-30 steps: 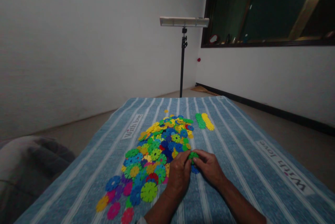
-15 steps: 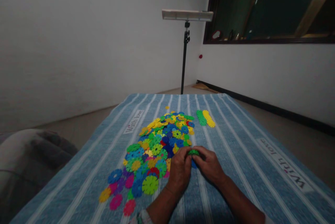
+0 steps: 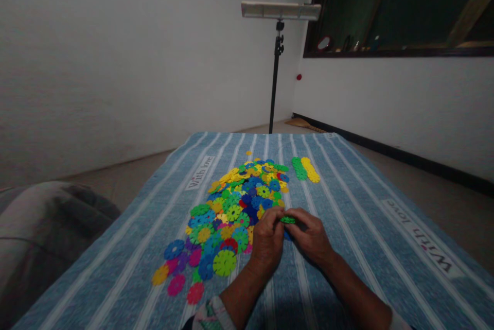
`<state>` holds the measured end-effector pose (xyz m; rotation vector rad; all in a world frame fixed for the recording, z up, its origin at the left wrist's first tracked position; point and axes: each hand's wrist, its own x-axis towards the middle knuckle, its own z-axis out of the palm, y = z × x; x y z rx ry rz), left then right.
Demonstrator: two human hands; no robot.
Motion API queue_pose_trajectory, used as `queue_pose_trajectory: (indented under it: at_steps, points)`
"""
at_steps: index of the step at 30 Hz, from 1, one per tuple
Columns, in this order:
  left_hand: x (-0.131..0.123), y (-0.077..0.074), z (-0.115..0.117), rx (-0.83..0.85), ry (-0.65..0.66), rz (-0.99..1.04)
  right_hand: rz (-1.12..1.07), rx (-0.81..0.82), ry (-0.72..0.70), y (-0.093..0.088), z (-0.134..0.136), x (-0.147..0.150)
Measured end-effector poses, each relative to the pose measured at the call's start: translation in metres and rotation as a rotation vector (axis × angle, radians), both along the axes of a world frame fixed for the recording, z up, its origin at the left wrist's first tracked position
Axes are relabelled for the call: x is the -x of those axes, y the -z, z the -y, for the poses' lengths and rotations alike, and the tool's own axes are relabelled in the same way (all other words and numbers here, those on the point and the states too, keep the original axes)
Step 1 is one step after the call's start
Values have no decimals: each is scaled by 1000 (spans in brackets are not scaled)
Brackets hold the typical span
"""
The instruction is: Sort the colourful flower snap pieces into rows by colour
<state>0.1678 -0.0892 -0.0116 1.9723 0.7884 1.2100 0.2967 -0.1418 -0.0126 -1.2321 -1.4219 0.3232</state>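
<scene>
**Green discs pinched over a striped desk**

Striped blue cloth: covers the desk, fills the lower frame, printed "With love" at both sides.

Light stand: upper centre, beyond the far edge.

Pile of snowflake discs: centre frame; flat notched rounds in yellow, blue, green, pink and purple, loosely overlapped.

Joined rows of green and yellow discs: just right of the pile's far end.

Left hand and right hand: lower centre, fingertips meeting; each grip nearly closed on the same small part.

Green disc stack: between the fingertips, at the pile's near right edge; bright green, seen edge-on, count unclear.

Handling judgement: slot-fit pieces seat best with notches aligned, pressed squarely, both grips close to the join
</scene>
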Motion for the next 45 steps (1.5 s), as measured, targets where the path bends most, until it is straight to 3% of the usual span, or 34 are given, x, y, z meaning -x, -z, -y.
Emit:
queue_pose_trajectory:
  at_steps: [12, 19, 23, 27, 34, 38, 45]
  points:
    - [1, 6, -6, 56, -25, -24, 25, 143, 49, 4, -4, -3]
    - [2, 0, -5, 95, -10, -32, -84, 163, 57, 4, -5, -3]
    - [2, 3, -5, 86, -10, -33, 0, 132, 79, -2, -6, -8]
    - [3, 4, -4, 20, -20, -54, 127, 140, 240, -2, -18, -32]
    - [2, 6, 1, -79, 15, -94, 335, 200, 389, 2, -65, -94]
    - [2, 5, 2, -109, 25, -112, 473, 289, 412, -1, -87, -114]
    - [3, 6, 2, -105, 34, -142, 660, 401, 413, -8, -106, -123]
